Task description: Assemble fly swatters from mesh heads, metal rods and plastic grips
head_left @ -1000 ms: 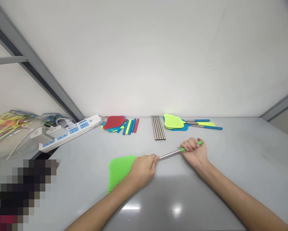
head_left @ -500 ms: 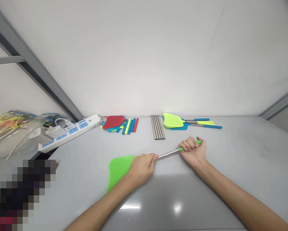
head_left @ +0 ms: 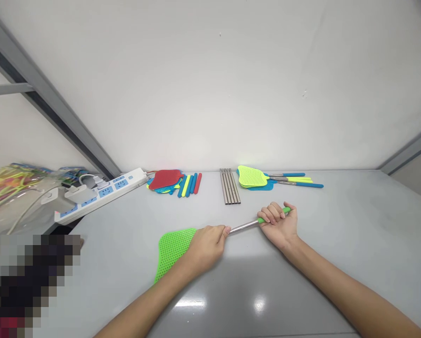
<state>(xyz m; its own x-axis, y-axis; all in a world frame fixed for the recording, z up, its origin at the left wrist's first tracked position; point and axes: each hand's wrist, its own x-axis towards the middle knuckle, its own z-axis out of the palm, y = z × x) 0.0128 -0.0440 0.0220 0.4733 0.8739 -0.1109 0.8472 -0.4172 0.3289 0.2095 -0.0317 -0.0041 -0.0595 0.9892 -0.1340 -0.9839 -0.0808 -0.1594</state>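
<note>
A green fly swatter (head_left: 175, 249) with a perforated head is held between my two hands, its metal rod running up to the right. My left hand (head_left: 208, 241) is closed around the rod near the head and covers the joint between them. Around the green grip (head_left: 261, 220) at the rod's other end my right hand (head_left: 277, 223) is closed, palm turned up, with the grip's tip showing past the fingers. Farther back lie several bare metal rods (head_left: 230, 186) side by side.
At the back left are stacked swatter heads, a red one (head_left: 166, 179) on top, beside several coloured grips (head_left: 189, 185). Swatters with yellow and blue heads (head_left: 252, 177) lie back right. A white power strip (head_left: 106, 192) with plugs and plastic-wrapped items (head_left: 13, 188) occupy the left.
My right hand and the green grip have shifted slightly left, toward my left hand, so less bare rod shows between them. My left hand stays nearly in place on the rod.
</note>
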